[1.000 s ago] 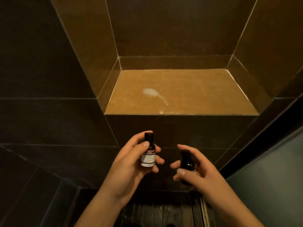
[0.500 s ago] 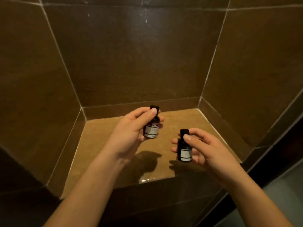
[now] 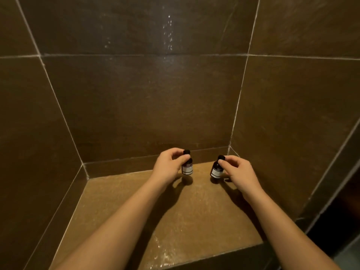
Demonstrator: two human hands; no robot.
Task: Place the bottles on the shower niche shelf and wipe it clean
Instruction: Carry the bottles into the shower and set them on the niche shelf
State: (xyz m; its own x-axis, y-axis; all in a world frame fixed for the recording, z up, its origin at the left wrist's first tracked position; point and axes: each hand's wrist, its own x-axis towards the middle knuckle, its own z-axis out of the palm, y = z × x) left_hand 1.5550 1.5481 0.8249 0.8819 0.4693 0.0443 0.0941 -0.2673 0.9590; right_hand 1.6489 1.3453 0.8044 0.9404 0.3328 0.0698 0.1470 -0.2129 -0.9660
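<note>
Both hands reach deep into the niche, each holding a small dark bottle by its neck and cap. The left hand (image 3: 169, 166) has its grip pinched on the left bottle (image 3: 187, 167), which hangs upright just above the niche shelf (image 3: 136, 193). The right hand (image 3: 238, 171) pinches the right bottle (image 3: 216, 170), tilted slightly, its base at or nearly on the shelf. To finish well, lower each straight down until the base sits flat, then loosen the fingers; the wet patch (image 3: 164, 252) near the front edge, nearer the person than either grip, awaits wiping. Half a second ago both bottles were held higher and nearer the front edge; now they are near the back wall.
</note>
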